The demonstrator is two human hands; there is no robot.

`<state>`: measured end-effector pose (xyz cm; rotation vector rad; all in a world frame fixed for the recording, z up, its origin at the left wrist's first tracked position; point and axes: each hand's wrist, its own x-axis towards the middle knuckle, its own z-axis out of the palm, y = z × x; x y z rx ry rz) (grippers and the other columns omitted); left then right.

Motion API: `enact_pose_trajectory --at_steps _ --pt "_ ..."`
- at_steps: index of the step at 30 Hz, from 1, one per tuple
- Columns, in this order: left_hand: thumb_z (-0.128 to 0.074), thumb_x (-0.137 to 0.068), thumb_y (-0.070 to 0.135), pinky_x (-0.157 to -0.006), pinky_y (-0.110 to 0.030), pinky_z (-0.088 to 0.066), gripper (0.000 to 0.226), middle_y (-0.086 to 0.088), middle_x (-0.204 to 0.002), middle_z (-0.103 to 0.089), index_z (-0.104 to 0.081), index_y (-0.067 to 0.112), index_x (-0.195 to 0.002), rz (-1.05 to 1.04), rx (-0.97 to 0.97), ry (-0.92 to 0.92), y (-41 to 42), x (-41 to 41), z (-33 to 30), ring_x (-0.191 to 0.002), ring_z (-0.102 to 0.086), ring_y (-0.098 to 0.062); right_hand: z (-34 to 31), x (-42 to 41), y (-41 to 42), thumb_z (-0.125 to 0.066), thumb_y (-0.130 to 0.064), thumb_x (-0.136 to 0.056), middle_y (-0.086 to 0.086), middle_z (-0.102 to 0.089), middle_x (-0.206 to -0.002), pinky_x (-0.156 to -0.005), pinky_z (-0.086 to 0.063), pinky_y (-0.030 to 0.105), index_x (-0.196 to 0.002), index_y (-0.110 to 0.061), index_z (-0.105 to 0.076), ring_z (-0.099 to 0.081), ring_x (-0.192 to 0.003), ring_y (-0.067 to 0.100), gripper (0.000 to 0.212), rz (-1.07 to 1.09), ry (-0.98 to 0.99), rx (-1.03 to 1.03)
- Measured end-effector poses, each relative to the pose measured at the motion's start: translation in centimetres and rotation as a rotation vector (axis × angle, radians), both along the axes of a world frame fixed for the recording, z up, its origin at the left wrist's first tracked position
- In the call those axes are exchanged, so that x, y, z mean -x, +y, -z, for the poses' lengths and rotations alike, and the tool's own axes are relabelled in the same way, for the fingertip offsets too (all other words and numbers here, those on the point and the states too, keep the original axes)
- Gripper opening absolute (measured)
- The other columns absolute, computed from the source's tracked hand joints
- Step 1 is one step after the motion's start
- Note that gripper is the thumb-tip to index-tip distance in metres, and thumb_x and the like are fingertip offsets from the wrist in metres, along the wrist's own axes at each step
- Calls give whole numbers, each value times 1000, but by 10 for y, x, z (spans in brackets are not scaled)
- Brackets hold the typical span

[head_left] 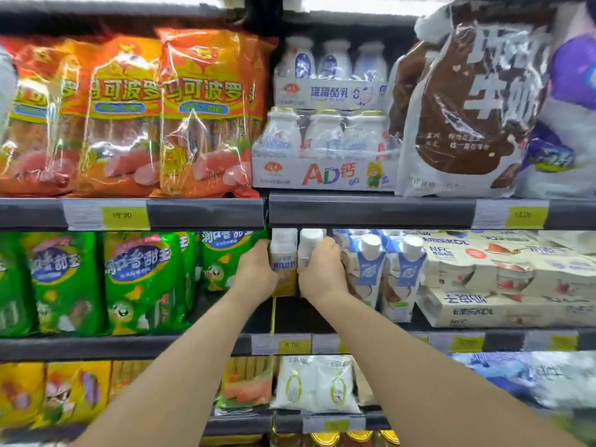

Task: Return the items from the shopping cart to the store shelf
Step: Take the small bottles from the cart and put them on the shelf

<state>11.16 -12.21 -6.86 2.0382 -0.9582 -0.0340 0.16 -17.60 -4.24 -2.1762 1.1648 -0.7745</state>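
White-capped cartons: we hold two small drink cartons side by side, the left carton (283,253) and the right carton (309,246), raised at the mouth of the middle shelf (206,345), just under the upper shelf's rail.
Left hand: our left hand (256,271) wraps the outer side of the left carton, fingers curled round it.
Right hand: our right hand (322,274) grips the right carton the same way, fingers curled over its front and side.
Handling: we judge these light, fairly stiff paperboard packs with smooth, slightly slippery faces; they would dent if squeezed hard, so a hold on the flat sides below the cap seems best.
Right of the cartons: blue-and-white cartons (385,272) of similar shape stand just beside them, then stacked cream multipack boxes (503,285).
Left of the cartons: green snack bags (142,279) fill the same shelf.
Above the cartons: a tray of small white bottles (322,150) sits on the upper shelf, with orange sausage packs (129,111) further left.
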Motion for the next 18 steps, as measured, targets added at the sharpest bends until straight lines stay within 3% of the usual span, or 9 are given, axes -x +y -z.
enact_pose_trajectory --at_steps 7,14,18 --pt "-82 -76 17 -92 -35 -49 57 -7 -121 -67 -56 13 -126 38 -12 33 -1 -4 2 -110 -62 -25 12 -10 -6 -74 -16 -84 10 -60 -126 -95 -53 44 -125 -11 -44 -59 -118 29 51 48 -120 -70" --pt "-81 -77 18 -88 -30 -45 57 -6 -122 -66 -54 16 -127 61 -41 69 -3 -4 -3 -109 -62 -23 18 -16 -13 -63 -15 -93 15 -56 -128 -86 -49 38 -131 -12 -38 -57 -115 31 46 63 -65 -25" --pt "-82 -77 19 -87 -30 -44 58 -5 -123 -66 -53 15 -128 65 -56 67 -2 -3 -3 -110 -61 -23 19 -12 -13 -59 -16 -94 18 -60 -120 -77 -50 36 -126 -10 -36 -62 -107 33 39 84 21 82"
